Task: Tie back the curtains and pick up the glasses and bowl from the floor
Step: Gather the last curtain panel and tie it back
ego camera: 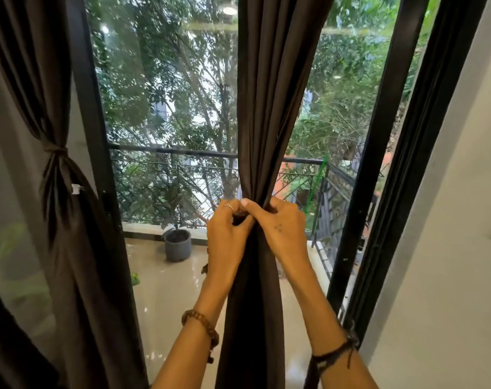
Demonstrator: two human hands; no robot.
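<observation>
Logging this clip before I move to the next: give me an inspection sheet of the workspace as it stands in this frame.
Surface: glossy balcony floor beyond the glass; no indoor floor in view.
Job's things: middle curtain bunched at hand height; left curtain already tied with a band. Glasses and bowl: nothing seen.
Clutter: grey plant pot on the balcony.
Grippers: left hand and right hand both pinch the middle curtain's gather, fingers curled.
Cables: nothing seen.
Surroundings: black door frame, balcony railing, trees outside, white wall on the right.
</observation>
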